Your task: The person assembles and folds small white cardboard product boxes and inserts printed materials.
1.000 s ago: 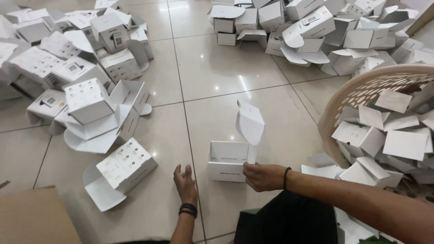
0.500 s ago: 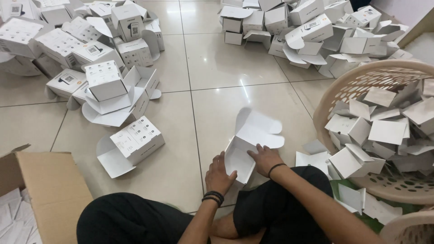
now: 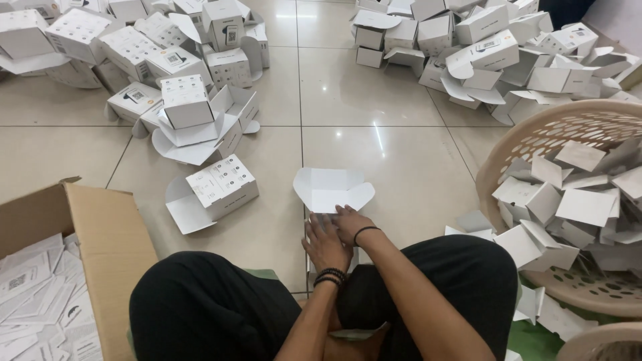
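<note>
Your left hand point(image 3: 326, 242) and right hand point(image 3: 350, 222) lie side by side, touching, both pressed flat on a small white carton point(image 3: 332, 200) that sits on the tiled floor point(image 3: 374, 160) just in front of your crossed legs. The fingers point(image 3: 314, 224) of both hands are spread and extended, palms down on the carton's body; nothing is gripped between them. The carton's lid flaps stand open, fanned away from you, above your fingertips. Dark bands ring your left wrist; a thin dark band rings the right.

To your left front, a closed white box point(image 3: 221, 187) with one flap out lies on the floor, near the carton but apart from it. Farther left is a heap of similar boxes point(image 3: 167, 73), some stacked, some open. A second heap point(image 3: 481, 47) spreads across the far right. A beige perforated basket point(image 3: 528, 144) at your right holds loose cartons. A brown cardboard box point(image 3: 100, 234) at your left knee holds flat printed sheets point(image 3: 33, 294).
</note>
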